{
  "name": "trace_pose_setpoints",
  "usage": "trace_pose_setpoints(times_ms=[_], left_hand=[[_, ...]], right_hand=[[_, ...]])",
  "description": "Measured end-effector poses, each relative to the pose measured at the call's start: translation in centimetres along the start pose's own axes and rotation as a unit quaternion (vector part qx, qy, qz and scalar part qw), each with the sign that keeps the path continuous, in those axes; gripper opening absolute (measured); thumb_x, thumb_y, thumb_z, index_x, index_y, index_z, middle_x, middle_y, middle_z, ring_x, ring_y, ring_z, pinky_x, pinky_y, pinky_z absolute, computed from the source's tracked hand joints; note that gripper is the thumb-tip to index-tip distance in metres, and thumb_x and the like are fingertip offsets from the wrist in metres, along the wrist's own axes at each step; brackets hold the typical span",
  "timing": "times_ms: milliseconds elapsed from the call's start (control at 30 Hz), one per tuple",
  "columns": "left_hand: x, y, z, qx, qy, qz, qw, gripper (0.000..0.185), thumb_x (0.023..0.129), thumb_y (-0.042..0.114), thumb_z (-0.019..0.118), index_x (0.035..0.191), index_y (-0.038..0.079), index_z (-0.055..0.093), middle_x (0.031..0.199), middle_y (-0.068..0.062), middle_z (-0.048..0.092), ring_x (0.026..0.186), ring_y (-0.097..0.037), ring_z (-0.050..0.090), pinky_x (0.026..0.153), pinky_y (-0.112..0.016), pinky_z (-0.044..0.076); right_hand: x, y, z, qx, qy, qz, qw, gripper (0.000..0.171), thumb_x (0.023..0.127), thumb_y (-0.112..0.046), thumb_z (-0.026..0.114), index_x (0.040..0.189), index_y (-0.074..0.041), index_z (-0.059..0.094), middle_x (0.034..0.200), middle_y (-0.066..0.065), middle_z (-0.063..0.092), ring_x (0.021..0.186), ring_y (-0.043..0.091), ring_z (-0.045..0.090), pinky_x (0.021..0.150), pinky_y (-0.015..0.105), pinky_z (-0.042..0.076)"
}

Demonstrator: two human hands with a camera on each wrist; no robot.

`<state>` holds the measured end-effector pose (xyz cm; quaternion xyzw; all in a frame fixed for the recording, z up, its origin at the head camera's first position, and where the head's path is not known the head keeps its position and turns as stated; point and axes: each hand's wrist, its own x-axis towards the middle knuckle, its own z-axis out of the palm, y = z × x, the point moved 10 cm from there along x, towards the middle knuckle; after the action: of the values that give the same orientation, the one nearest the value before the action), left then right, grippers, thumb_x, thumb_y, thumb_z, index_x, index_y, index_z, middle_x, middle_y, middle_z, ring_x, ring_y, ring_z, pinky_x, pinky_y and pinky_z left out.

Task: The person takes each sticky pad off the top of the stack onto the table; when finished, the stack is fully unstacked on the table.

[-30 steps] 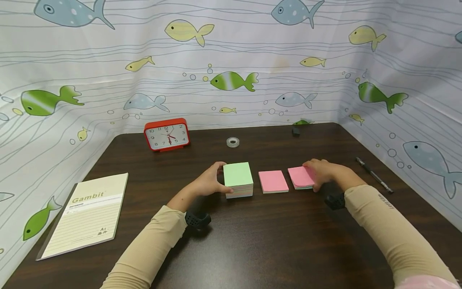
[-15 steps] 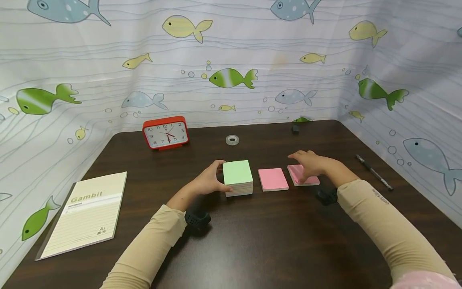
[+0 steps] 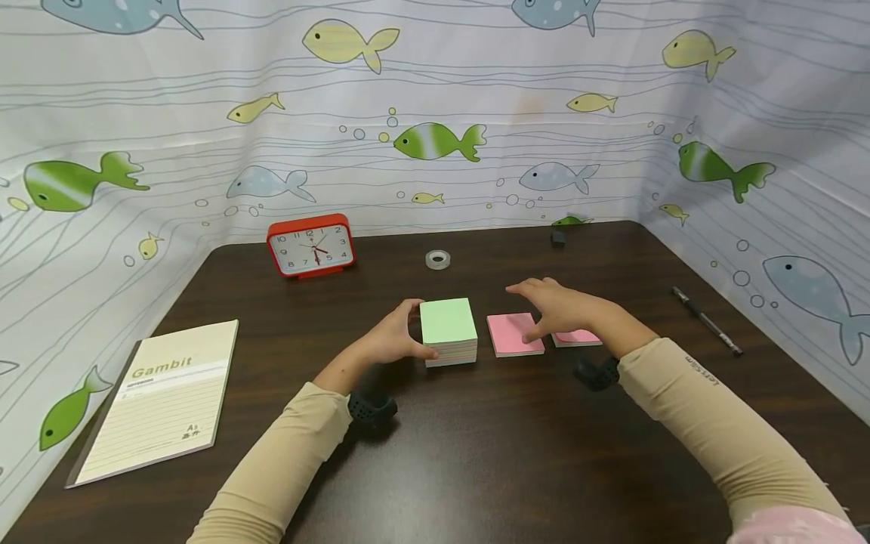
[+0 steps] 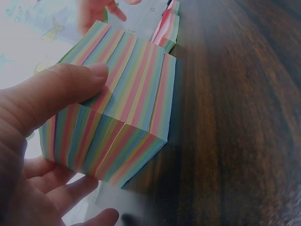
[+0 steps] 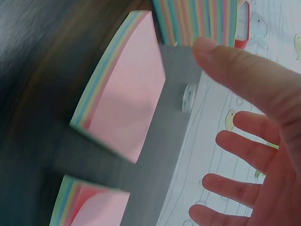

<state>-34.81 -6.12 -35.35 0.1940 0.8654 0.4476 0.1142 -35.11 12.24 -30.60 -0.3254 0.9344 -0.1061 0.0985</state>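
Observation:
A tall stack of sticky note pads (image 3: pixel 448 322), green on top with rainbow-striped sides, stands on the dark table. My left hand (image 3: pixel 394 338) holds it from the left. In the left wrist view the thumb (image 4: pixel 77 80) lies against its near side, with the other fingers at the far side. My right hand (image 3: pixel 560 306) hovers with spread fingers over a pink sticky note pad (image 3: pixel 506 332). A second pink pad (image 3: pixel 578 338), its top sheet curling, lies partly hidden behind that hand. The right wrist view shows nothing between the right thumb and fingers.
A red alarm clock (image 3: pixel 313 246) and a roll of tape (image 3: pixel 438 260) stand at the back. At the left lies a notebook (image 3: pixel 163 400), at the right a pen (image 3: pixel 707 320). A small black block (image 3: pixel 558 239) sits near the patterned curtain (image 3: pixel 476 75).
My right hand has let go of the rightmost pink pad and moved left, above the middle pad. My left hand keeps its hold on the stack.

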Motion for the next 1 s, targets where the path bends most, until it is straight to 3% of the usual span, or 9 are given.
trace_pose_setpoints(times_ms=[133,367,633,800,1000], left_hand=[[-0.1,0.1,0.0,-0.006,-0.001,0.005,1.0000,0.094,0.062,0.020,0.079,0.132,0.000,0.020,0.132,-0.015,0.029,0.121,-0.028,0.031,0.093,-0.042,0.030],[-0.1,0.2,0.0,-0.010,0.003,0.010,0.9999,0.091,0.062,0.019,0.079,0.130,0.000,0.022,0.128,-0.015,0.033,0.119,-0.029,0.033,0.093,-0.042,0.030],[0.0,0.2,0.0,-0.013,0.004,0.020,0.9997,0.087,0.062,0.017,0.079,0.127,-0.001,0.024,0.124,-0.015,0.035,0.116,-0.031,0.036,0.090,-0.044,0.033],[0.0,0.1,0.1,-0.016,0.000,0.018,0.9997,0.087,0.062,0.017,0.079,0.128,0.000,0.025,0.124,-0.015,0.036,0.115,-0.030,0.036,0.090,-0.043,0.033],[-0.2,0.7,0.2,-0.010,-0.003,0.043,0.9990,0.086,0.063,0.024,0.079,0.126,-0.002,0.025,0.123,-0.016,0.036,0.114,-0.032,0.037,0.089,-0.043,0.034]], right_hand=[[0.5,-1.3,-0.2,0.015,0.007,-0.015,1.000,0.085,0.068,-0.030,0.074,0.133,-0.001,0.029,0.131,0.019,0.033,0.122,0.040,0.021,0.095,0.055,0.015],[2.1,-3.7,0.1,0.030,-0.003,-0.031,0.999,0.088,0.070,-0.036,0.071,0.135,-0.002,0.025,0.134,0.017,0.030,0.121,0.037,0.023,0.093,0.050,0.025],[4.5,-6.7,1.0,0.010,-0.014,-0.045,0.999,0.091,0.069,-0.044,0.069,0.136,-0.001,0.023,0.134,0.017,0.029,0.118,0.032,0.029,0.093,0.045,0.029],[5.5,-7.3,1.7,-0.002,-0.021,-0.043,0.999,0.094,0.068,-0.046,0.070,0.136,-0.001,0.022,0.133,0.016,0.029,0.113,0.030,0.032,0.087,0.041,0.035],[6.1,-7.2,2.4,-0.008,-0.036,-0.033,0.999,0.096,0.066,-0.045,0.071,0.136,0.000,0.022,0.131,0.014,0.033,0.108,0.028,0.035,0.081,0.038,0.037]])
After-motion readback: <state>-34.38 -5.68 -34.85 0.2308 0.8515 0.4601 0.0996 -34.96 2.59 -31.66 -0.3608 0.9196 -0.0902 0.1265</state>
